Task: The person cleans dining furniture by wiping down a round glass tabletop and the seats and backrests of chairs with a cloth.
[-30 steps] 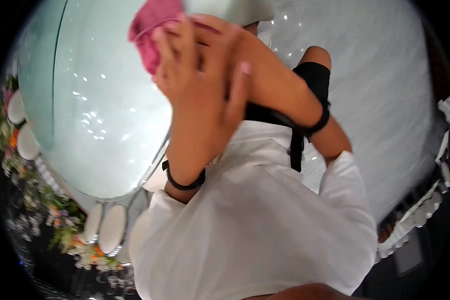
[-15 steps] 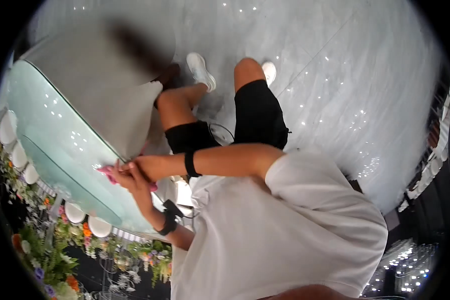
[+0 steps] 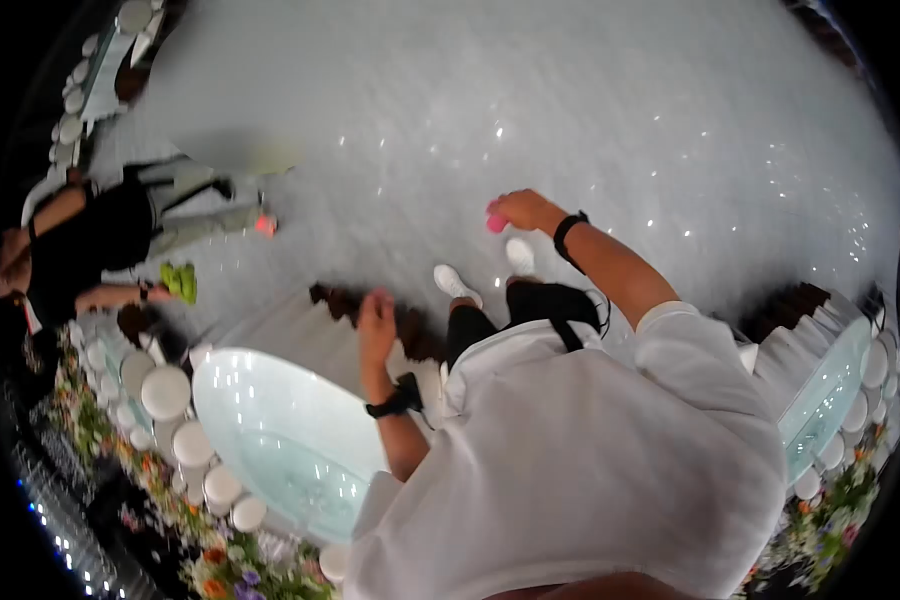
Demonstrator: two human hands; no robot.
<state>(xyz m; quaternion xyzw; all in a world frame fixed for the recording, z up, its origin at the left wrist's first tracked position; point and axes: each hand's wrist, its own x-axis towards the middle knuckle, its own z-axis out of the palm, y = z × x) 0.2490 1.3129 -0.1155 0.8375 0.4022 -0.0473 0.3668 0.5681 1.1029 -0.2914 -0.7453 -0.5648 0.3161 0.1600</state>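
Cloth [image 3: 496, 223], pink, bunched in curled fingers of right hand [image 3: 525, 209] over floor [image 3: 610, 110], could drop if grip slackens; left hand [image 3: 375, 327], near glass-topped table [image 3: 270, 415], appears empty, finger spread too blurred to tell.

Beyond the right hand [image 3: 520, 210], pale floor [image 3: 620, 120] gives room to pass. A glass-topped table [image 3: 290, 420] stands in the way at near left, a second table [image 3: 820, 400] at near right, and a person [image 3: 110, 235] at far left
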